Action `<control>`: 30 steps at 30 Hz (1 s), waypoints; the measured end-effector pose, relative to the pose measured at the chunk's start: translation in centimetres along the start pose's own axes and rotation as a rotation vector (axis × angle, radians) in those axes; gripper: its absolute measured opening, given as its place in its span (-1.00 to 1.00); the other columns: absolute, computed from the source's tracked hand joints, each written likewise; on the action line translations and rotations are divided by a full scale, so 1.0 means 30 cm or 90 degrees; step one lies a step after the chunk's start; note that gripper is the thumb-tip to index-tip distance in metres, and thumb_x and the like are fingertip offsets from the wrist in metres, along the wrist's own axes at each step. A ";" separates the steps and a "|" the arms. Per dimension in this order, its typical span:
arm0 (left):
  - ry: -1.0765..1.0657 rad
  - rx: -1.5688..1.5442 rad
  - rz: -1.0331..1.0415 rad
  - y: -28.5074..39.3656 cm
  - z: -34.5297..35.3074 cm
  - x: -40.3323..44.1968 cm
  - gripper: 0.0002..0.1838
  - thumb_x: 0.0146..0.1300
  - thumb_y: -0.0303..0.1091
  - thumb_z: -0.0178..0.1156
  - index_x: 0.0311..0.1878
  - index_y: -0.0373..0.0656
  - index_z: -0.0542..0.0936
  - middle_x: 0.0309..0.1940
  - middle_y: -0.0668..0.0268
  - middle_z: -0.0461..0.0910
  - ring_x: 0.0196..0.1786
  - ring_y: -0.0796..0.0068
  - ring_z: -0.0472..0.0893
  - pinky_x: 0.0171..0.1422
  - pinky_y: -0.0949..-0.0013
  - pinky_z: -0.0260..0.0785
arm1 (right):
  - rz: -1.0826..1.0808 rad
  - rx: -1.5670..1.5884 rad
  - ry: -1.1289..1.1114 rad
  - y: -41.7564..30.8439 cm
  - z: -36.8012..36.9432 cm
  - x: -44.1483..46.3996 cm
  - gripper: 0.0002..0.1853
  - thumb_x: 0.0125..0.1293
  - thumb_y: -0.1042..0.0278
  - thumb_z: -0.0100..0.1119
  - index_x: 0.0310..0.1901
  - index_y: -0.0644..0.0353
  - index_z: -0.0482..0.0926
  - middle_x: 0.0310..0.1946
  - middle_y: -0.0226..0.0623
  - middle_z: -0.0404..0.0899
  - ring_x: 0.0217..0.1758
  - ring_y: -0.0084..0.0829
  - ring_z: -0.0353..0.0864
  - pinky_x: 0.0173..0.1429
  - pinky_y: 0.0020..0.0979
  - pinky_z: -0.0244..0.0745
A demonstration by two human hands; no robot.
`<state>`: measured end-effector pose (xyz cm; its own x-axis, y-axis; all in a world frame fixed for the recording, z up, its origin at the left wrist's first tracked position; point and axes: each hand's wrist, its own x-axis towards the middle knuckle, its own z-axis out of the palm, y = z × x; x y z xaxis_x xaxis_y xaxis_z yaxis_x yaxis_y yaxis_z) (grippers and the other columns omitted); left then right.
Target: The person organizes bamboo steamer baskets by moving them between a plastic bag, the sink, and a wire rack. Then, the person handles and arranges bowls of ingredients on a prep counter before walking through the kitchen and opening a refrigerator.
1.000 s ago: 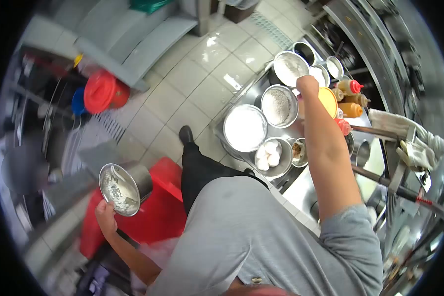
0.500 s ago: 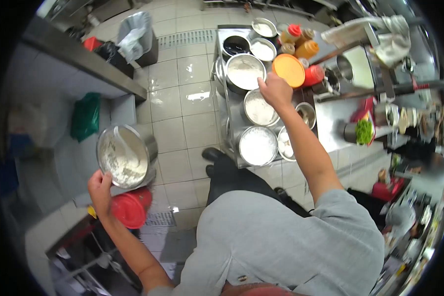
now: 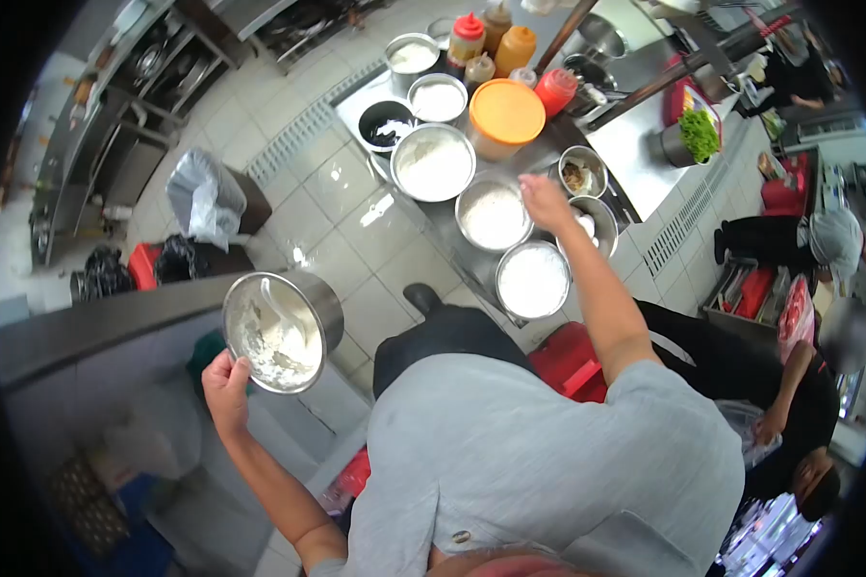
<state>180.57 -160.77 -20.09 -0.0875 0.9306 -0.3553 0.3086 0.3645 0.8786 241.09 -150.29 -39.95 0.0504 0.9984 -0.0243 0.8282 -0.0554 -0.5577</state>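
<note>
My left hand is closed on the rim of a deep metal pot, which is tilted toward me. Inside lies a white mixture, partly dry and clumped, with a white ladle-like utensil resting in it. My right hand is above the right rim of a metal bowl of white powder, fingers drawn together; whether it touches the rim or holds anything I cannot make out. Close by are another bowl of white powder, a larger pot of pale powder and a bowl with white pieces.
On the metal table stand an orange-lidded tub, sauce bottles, a pot of dark liquid and a small bowl with brown bits. A lined bin stands on the tiled floor. A person in black is at the right.
The view has swung round. My left hand still holds the pot, now farther above the basin. My right hand has moved from near the larger pot's rim toward the right side of the middle bowl.
</note>
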 end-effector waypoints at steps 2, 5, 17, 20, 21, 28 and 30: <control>-0.051 0.013 0.018 -0.001 -0.013 0.124 -0.80 0.40 -0.41 0.23 -0.40 -0.22 0.56 -0.45 0.58 0.49 -0.39 0.78 0.33 -0.27 0.56 0.18 | 0.034 0.021 -0.019 -0.048 -0.002 -0.018 -0.63 0.45 0.28 -0.05 0.02 0.35 0.66 -0.03 0.18 0.68 0.11 0.17 0.63 0.25 0.02 0.51; -0.136 0.017 0.066 0.026 0.005 0.332 -0.80 0.38 -0.41 0.23 -0.41 -0.21 0.55 -0.47 0.57 0.48 -0.41 0.77 0.33 -0.31 0.54 0.18 | 0.072 0.043 -0.006 -0.124 0.039 -0.050 -0.62 0.46 0.23 -0.03 0.04 0.35 0.65 -0.03 0.16 0.68 0.11 0.17 0.62 0.25 0.01 0.50; -0.376 0.046 0.150 0.225 0.043 0.882 -0.74 0.44 -0.34 0.25 -0.42 -0.20 0.55 -0.51 0.47 0.57 -0.44 0.71 0.47 -0.31 0.50 0.34 | 0.558 0.621 0.299 -0.159 0.130 0.269 -0.50 0.61 -0.05 -0.12 0.35 0.11 0.44 0.04 -0.10 0.66 -0.11 -0.21 0.76 -0.21 -0.16 0.70; -0.399 0.110 0.180 0.300 0.092 0.915 -0.76 0.43 -0.35 0.25 -0.39 -0.22 0.58 -0.50 0.48 0.57 -0.45 0.71 0.46 -0.31 0.51 0.34 | 0.558 0.618 0.302 -0.196 0.154 0.325 -0.53 0.61 -0.05 -0.13 0.29 0.11 0.48 0.02 -0.18 0.67 -0.12 -0.24 0.74 -0.19 -0.16 0.68; -0.398 0.117 0.197 0.326 0.128 0.920 -0.77 0.43 -0.35 0.25 -0.38 -0.23 0.59 -0.50 0.48 0.57 -0.45 0.71 0.46 -0.31 0.51 0.34 | 0.570 0.613 0.297 -0.192 0.149 0.337 -0.54 0.62 -0.05 -0.14 0.27 0.10 0.50 0.01 -0.19 0.68 -0.12 -0.26 0.74 -0.19 -0.17 0.68; -0.515 0.096 0.167 0.482 0.519 0.908 -0.77 0.45 -0.34 0.24 -0.31 -0.31 0.64 -0.41 0.36 0.66 -0.38 0.62 0.60 -0.21 0.45 0.51 | 0.298 -0.010 0.107 -0.109 -0.020 0.139 -0.62 0.42 0.09 0.06 -0.17 0.23 0.74 -0.12 0.11 0.73 0.01 0.09 0.73 0.13 0.05 0.59; -0.562 0.086 0.152 0.492 0.682 0.906 -0.77 0.45 -0.34 0.23 -0.29 -0.31 0.63 -0.39 0.33 0.67 -0.38 0.59 0.62 -0.20 0.41 0.56 | 0.288 -0.108 0.055 0.018 -0.038 0.072 -0.68 0.35 0.17 0.10 -0.16 0.20 0.75 -0.11 0.06 0.74 0.01 0.08 0.72 0.17 0.03 0.59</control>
<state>202.14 -130.76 -23.30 0.7293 0.5977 -0.3328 0.3382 0.1079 0.9349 242.28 -148.17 -39.35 0.4659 0.8702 -0.1602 0.7918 -0.4908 -0.3635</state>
